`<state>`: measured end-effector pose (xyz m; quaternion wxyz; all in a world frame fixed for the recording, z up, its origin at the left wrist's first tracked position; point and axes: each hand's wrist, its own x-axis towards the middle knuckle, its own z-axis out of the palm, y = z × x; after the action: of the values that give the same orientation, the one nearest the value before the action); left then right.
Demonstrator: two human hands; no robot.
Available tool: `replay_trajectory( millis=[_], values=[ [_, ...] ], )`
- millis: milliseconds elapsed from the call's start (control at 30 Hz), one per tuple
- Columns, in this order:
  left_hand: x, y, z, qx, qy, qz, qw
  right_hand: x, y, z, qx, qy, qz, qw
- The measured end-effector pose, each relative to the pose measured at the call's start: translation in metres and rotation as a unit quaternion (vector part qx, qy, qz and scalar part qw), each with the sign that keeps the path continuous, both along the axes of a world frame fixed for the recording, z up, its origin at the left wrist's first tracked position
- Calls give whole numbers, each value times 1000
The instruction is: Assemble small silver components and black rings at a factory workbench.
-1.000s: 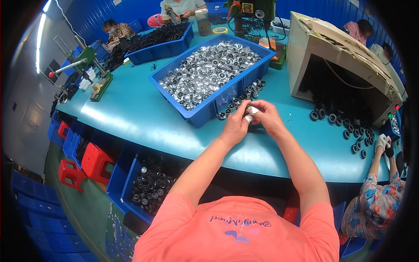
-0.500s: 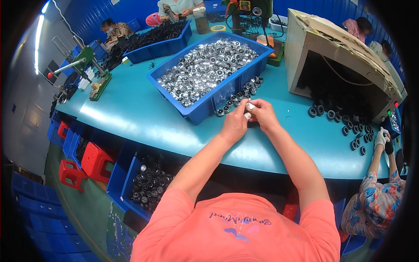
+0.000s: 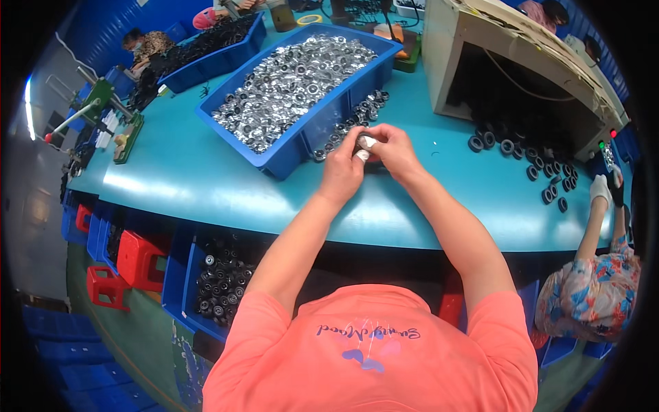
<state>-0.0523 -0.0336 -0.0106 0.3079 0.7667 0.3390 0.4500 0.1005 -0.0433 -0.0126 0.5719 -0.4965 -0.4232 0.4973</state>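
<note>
Both my hands meet over the table, just in front of a blue bin (image 3: 288, 161) heaped with shiny clear-and-silver wheel hubs (image 3: 302, 82). My left hand (image 3: 342, 170) and my right hand (image 3: 394, 152) close their fingers around a small black ring (image 3: 363, 135), mostly hidden by the fingers. White wrappings cover some of my fingertips. Beside the bin, a loose row of the same hubs (image 3: 371, 103) lies close to my fingers. Black rubber-looking rings (image 3: 506, 147) are scattered to the right, spilling out of an open box.
The pale open-fronted box (image 3: 436, 62) stands at the right. A green hand press (image 3: 103, 96) is at the left; a blue bin of black parts (image 3: 206, 72) sits behind it. Below the edge are a bin of dark wheels (image 3: 223, 281) and red stools (image 3: 137, 261). A co-worker's gloved hand (image 3: 600, 187) is at far right.
The view has shifted, so the table and bins appear higher and further left. My hands stay together, and the black ring shows more clearly between them. The co-worker's hands at right have moved a little.
</note>
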Motion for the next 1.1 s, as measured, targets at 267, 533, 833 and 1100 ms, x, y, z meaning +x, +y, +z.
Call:
replay_trajectory(
  millis=[267,533,833,1100],
  values=[
    [3,5,-9,96,59,29,993,0,5,-8,-29,42,2,999],
    [-3,13,3,-248,-183,-114,945,22,-1,8,-40,150,122,980],
    [-5,11,7,-254,-207,-52,944,-2,-9,8,14,100,59,993],
    [-11,14,10,-288,-221,-90,927,-5,-7,10,39,26,39,998]
  ],
)
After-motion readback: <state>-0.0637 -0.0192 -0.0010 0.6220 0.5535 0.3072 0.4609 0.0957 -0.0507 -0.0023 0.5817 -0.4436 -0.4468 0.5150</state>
